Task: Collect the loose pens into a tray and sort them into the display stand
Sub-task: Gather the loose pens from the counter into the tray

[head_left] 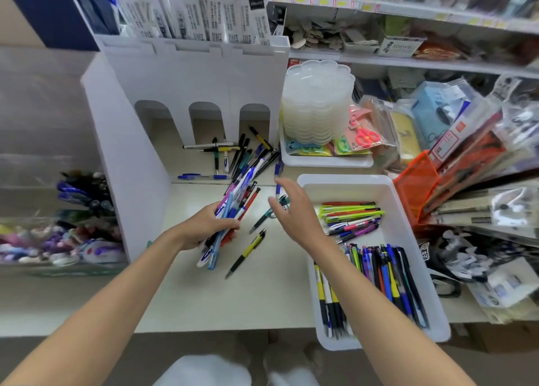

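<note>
My left hand (208, 225) grips a bundle of pens (233, 207) of mixed colours above the cream shelf. My right hand (294, 210) hovers open just right of it, fingers spread over a green pen (267, 215). A yellow and black pen (248, 251) lies loose below. More loose pens (242, 152) lie scattered at the foot of the white display stand (189, 76) with three arched slots. A white tray (408, 225) at the right holds several pens in two groups.
A stack of clear scalloped dishes (318, 102) stands in a second white tray with packaged scissors (364, 136). An orange basket (417, 187) and bagged goods crowd the right. Clear bins of pens (81, 204) sit left of the stand.
</note>
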